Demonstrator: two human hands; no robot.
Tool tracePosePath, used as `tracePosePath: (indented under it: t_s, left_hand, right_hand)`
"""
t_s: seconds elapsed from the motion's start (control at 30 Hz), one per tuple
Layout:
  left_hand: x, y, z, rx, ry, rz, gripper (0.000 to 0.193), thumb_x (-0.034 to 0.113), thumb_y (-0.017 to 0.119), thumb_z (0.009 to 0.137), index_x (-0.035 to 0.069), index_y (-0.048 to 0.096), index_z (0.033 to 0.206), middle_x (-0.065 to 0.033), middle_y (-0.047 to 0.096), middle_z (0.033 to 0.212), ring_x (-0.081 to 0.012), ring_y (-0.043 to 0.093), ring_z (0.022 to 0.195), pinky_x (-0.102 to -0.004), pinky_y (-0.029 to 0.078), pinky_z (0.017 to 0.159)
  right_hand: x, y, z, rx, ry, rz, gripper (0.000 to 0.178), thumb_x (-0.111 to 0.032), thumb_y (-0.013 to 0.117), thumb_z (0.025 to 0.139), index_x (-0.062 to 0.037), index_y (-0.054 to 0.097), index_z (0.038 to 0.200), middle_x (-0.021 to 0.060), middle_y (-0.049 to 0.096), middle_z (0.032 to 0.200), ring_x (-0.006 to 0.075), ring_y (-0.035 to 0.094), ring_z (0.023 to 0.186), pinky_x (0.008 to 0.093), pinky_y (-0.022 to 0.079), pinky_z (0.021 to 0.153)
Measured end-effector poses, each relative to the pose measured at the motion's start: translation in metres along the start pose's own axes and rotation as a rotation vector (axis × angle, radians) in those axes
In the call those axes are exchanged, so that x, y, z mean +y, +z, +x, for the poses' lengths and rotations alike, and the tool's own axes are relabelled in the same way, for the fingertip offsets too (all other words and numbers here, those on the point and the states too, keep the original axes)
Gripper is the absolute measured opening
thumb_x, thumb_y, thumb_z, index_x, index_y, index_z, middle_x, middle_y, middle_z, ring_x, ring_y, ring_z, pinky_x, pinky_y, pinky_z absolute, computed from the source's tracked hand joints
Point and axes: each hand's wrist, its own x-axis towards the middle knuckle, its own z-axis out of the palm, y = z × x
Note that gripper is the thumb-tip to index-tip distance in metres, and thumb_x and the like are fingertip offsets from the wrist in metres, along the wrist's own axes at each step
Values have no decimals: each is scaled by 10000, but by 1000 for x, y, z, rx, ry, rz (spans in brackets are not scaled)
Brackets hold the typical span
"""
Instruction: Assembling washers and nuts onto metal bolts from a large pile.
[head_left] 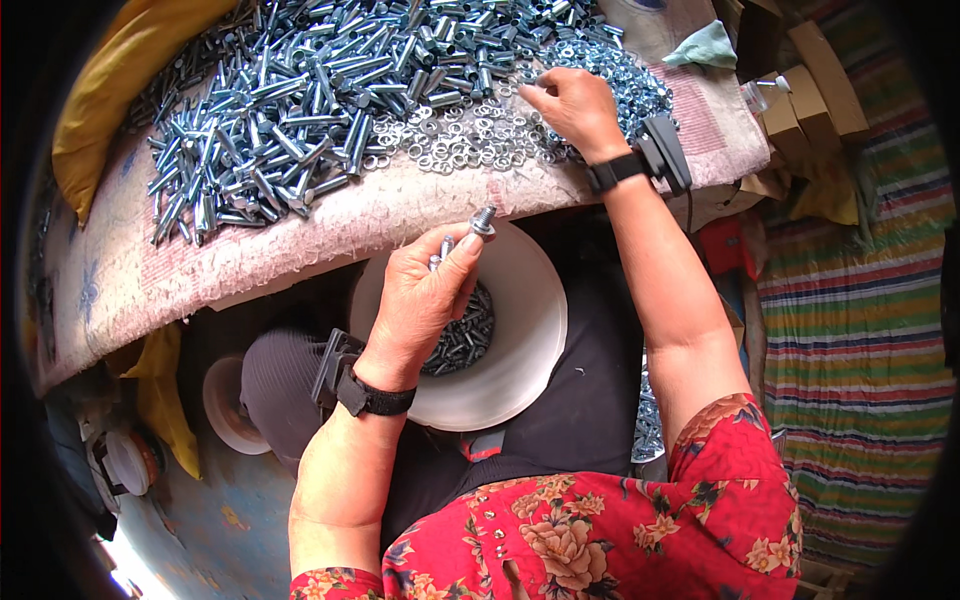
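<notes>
My left hand [425,290] is closed around an expansion bolt [484,219], its threaded end sticking up past the thumb. Part of a second shiny metal piece [440,252] shows between the same fingers. Over the table, my right hand [575,110] has thumb and forefinger pinched together; whatever may be between them is too small to make out. It hovers where the loose washers [440,140] meet a heap of small nuts [620,80]. Below my left hand, a white bucket [535,350] holds many dark-looking bolts [465,335].
A large pile of metal sleeves and bolts [290,120] covers the cloth-topped table [260,255]. A yellow sack [110,110] lies at its left, a pale green cloth [703,46] at its right. Cardboard boxes [815,110] and a striped sheet [850,350] are on the right.
</notes>
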Motion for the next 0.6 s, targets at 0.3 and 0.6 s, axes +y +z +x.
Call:
tracePosePath:
  t_s: [0.3,0.6]
  left_hand:
    - [6,-11,-7,9,5,25,220,240,544,913,55,623,1003,63,428,561,-10,335,438,-163,232,387]
    - [8,-10,-24,-55,-41,-5,199,208,580,898,40,629,995,93,438,575,11,353,464,-162,238,404]
  right_hand:
    - [-21,-17,-10,-100,-148,366,132,-103,641,788,7,624,860,56,637,737,108,607,712,241,473,646]
    - [-80,-60,-111,-490,-238,877,241,27,598,808,-7,590,1046,12,571,879,69,540,829,204,442,729]
